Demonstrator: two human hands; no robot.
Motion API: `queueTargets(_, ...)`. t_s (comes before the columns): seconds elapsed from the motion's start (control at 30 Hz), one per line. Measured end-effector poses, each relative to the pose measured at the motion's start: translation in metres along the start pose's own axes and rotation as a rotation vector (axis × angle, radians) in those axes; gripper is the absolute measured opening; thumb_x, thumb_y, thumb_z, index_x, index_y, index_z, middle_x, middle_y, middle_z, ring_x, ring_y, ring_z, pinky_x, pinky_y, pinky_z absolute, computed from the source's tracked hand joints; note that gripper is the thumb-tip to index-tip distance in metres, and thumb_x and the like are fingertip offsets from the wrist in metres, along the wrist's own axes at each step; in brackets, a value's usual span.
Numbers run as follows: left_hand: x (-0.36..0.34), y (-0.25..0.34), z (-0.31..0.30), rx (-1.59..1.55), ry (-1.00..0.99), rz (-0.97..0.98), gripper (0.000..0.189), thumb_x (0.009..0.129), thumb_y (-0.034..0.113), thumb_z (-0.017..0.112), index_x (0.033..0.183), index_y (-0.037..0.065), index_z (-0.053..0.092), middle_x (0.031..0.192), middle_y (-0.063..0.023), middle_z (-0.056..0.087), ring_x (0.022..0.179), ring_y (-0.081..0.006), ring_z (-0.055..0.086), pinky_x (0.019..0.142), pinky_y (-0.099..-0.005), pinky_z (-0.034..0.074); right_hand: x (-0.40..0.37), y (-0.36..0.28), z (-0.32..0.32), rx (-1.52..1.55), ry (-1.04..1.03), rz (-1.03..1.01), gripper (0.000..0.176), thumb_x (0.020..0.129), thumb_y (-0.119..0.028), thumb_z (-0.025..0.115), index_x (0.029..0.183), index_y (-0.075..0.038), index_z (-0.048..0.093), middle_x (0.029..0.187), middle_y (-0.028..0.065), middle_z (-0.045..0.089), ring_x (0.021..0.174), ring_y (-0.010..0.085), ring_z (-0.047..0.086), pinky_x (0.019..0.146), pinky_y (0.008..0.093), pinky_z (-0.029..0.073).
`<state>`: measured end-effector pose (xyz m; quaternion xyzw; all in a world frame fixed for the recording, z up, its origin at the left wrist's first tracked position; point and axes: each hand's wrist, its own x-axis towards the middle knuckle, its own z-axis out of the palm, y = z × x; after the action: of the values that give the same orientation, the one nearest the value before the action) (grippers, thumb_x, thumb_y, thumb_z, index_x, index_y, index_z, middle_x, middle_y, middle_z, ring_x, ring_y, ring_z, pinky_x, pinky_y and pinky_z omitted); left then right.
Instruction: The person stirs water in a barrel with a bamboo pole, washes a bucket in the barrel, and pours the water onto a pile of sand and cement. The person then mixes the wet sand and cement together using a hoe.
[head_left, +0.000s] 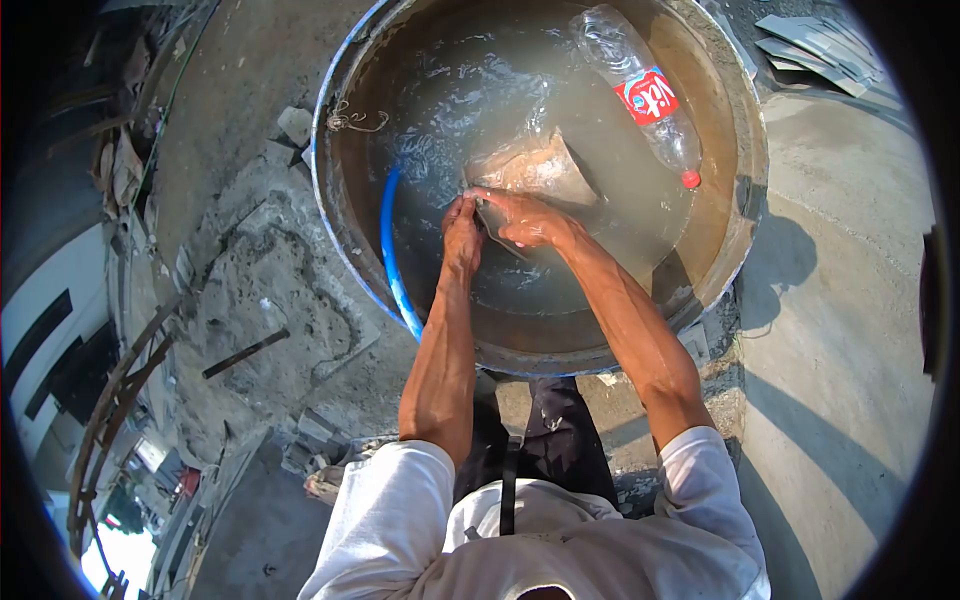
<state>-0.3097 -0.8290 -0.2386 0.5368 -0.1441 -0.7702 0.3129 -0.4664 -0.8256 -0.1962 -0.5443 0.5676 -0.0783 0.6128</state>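
Note:
A round barrel (pixel 330 215) holds cloudy water. My left hand (pixel 462 235) is closed at the water's surface, pinching something thin and small that I cannot make out. My right hand (pixel 525 218) meets it at the fingertips, its index finger stretched toward the left fingers; what it holds, if anything, is hidden. Just beyond both hands a brownish, flat-sided object (pixel 545 170) lies partly under water. A blue hose (pixel 390 250) hangs over the near left rim into the water. A clear plastic bottle (pixel 645 95) with a red label and red cap floats at the right.
Broken concrete lumps (pixel 296 126) lie beside the barrel's left side. A stack of flat tiles (pixel 820 50) is at the back right. A short metal bar (pixel 245 353) rests on the rough ground at the left, with curved rusty rods (pixel 110 400) farther out.

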Motion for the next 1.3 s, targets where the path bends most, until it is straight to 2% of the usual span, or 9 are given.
queueTargets(0.17,0.007,-0.004,-0.001,-0.035,0.024,0.013,0.024,0.098,0.024,0.052,0.113,0.005,0.055,0.105,-0.0067,0.062,0.097,-0.0180,0.059,0.085,-0.0346,0.049,-0.020,0.058,0.044,-0.142,0.033,-0.155,0.079,0.077,-0.002,0.054,0.148,-0.024,0.028,0.138,0.0212,0.047,0.117,0.0363,0.055,0.100,0.0419,0.044)
queueTargets(0.23,0.007,-0.002,0.001,-0.016,0.037,-0.010,0.022,0.099,0.018,0.050,0.114,0.004,0.055,0.110,-0.0080,0.061,0.103,-0.0196,0.059,0.092,-0.0358,0.049,-0.036,0.054,0.055,-0.255,0.074,-0.116,0.081,0.078,0.000,0.053,0.150,-0.023,0.024,0.120,0.0185,0.060,0.088,0.0356,0.063,0.082,0.0474,0.049)
queueTargets(0.37,0.021,-0.015,-0.012,-0.059,0.056,-0.013,0.024,0.098,0.022,0.052,0.111,0.003,0.055,0.105,-0.0085,0.062,0.093,-0.0186,0.061,0.080,-0.0338,0.051,-0.062,0.043,0.042,-0.435,-0.164,0.096,0.084,0.078,0.000,0.051,0.150,-0.033,0.021,0.084,0.0147,0.065,0.082,0.0336,0.063,0.079,0.0466,0.047)
queueTargets(0.5,0.021,-0.007,-0.003,0.001,0.221,0.045,0.022,0.098,0.020,0.051,0.110,0.002,0.055,0.105,-0.0087,0.062,0.097,-0.0203,0.062,0.082,-0.0339,0.052,-0.085,0.061,0.041,-0.646,-0.102,-0.057,0.082,0.080,-0.001,0.052,0.149,-0.034,0.023,0.086,0.0134,0.065,0.079,0.0300,0.062,0.075,0.0445,0.046)
queueTargets(0.7,0.009,0.013,0.007,-0.093,0.185,0.081,0.030,0.093,0.029,0.063,0.109,0.004,0.058,0.108,-0.0073,0.063,0.099,-0.0202,0.061,0.085,-0.0323,0.051,-0.098,0.100,0.029,-0.880,-0.232,0.270,0.038,0.084,-0.010,0.060,0.120,-0.020,0.063,0.083,0.0087,0.064,0.084,0.0291,0.062,0.080,0.0430,0.045)
queueTargets(0.77,-0.003,-0.006,-0.003,0.071,0.177,0.040,0.037,0.092,0.035,0.063,0.109,0.002,0.058,0.105,-0.0084,0.064,0.092,-0.0186,0.063,0.080,-0.0305,0.052,-0.108,0.066,0.021,-0.597,0.021,0.019,0.015,0.083,-0.010,0.062,0.097,-0.010,0.068,0.089,0.0081,0.062,0.088,0.0279,0.060,0.079,0.0447,0.046)
queueTargets(0.9,-0.001,-0.003,-0.004,0.151,-0.019,-0.004,0.050,0.093,0.045,0.058,0.116,0.000,0.057,0.108,-0.0112,0.064,0.091,-0.0192,0.064,0.077,-0.0348,0.054,-0.055,0.011,0.009,-0.478,0.598,-0.330,0.023,0.078,-0.007,0.061,0.101,-0.008,0.063,0.112,0.0087,0.052,0.112,0.0286,0.049,0.097,0.0481,0.038)
queueTargets(1.0,-0.007,0.012,0.006,0.181,-0.032,-0.139,0.049,0.097,0.042,0.051,0.125,0.001,0.051,0.119,-0.0130,0.059,0.106,-0.0236,0.059,0.087,-0.0438,0.051,-0.002,0.001,0.016,-0.672,0.667,-0.346,0.031,0.076,-0.008,0.061,0.107,-0.011,0.062,0.121,0.0093,0.050,0.121,0.0283,0.042,0.109,0.0515,0.026)
queueTargets(1.3,0.025,0.021,-0.006,-0.176,0.005,-0.035,0.036,0.098,0.029,0.054,0.117,-0.002,0.055,0.111,-0.0132,0.062,0.099,-0.0238,0.062,0.086,-0.0381,0.052,-0.064,0.021,0.017,-0.819,0.182,-0.407,0.045,0.075,-0.030,0.072,0.120,-0.026,0.063,0.157,0.0079,0.017,0.145,0.0287,0.011,0.117,0.0549,0.008)
